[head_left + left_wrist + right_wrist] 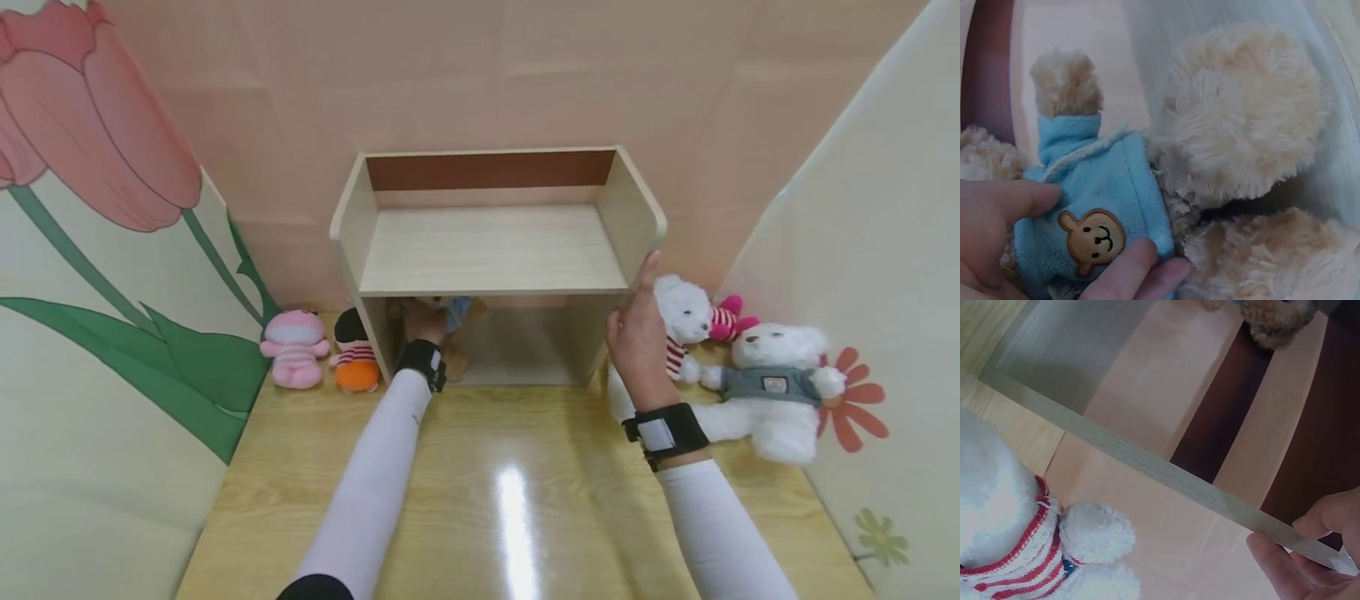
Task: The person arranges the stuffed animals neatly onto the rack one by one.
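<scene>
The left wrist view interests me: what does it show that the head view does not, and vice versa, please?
Only the left wrist view shows the bear-face patch and pale cord on the blue top. Only the head view shows the right hand, the pink doll, the white bear in a grey shirt and the tulip picture. Both show the left hand holding the tan bear in that top, inside the shelf.

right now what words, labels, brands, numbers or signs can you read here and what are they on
No readable text in any view.
Chest patch on the grey shirt: too small to read.
Black wrist straps: no lettering I can make out.
Blue top on the teddy: stitched bear face, no words visible.
</scene>
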`<move>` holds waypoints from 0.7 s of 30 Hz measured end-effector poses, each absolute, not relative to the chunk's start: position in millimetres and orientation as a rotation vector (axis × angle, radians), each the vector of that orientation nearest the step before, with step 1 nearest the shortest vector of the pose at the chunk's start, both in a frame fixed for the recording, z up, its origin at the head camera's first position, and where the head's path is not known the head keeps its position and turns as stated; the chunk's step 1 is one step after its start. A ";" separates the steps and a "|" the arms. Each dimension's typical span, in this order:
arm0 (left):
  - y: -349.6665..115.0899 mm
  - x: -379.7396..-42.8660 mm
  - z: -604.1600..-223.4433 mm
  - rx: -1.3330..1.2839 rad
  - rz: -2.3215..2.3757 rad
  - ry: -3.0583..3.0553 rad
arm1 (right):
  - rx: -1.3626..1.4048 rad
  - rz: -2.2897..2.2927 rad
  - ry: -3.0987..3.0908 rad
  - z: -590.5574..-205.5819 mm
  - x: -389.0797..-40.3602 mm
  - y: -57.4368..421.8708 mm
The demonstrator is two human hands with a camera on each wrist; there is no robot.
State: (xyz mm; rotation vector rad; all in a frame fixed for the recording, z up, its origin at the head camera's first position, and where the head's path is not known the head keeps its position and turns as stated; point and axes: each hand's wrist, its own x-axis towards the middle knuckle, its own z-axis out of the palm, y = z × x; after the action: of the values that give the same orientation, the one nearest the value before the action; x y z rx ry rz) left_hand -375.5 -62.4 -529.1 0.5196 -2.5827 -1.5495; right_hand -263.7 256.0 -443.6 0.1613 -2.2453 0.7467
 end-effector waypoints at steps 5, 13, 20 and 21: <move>-60.3 -376.8 -535.1 0.530 -1.592 -2.576 | 0.152 0.739 -2.250 -443.2 -261.8 256.3; -59.8 -373.1 -534.5 0.560 -1.643 -2.534 | 0.155 0.745 -2.256 -442.6 -262.1 254.5; -60.3 -368.9 -531.0 0.573 -1.615 -2.568 | 0.166 0.746 -2.240 -445.3 -263.3 254.9; -60.3 -368.3 -530.6 0.567 -1.616 -2.574 | 0.169 0.746 -2.234 -445.8 -263.6 255.2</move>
State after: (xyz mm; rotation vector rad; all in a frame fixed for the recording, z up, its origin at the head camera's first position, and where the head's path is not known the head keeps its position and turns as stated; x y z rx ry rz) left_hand -368.3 -60.3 -530.6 0.5669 -2.5742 -1.6161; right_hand -263.6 255.2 -445.8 0.1687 -2.2342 0.7458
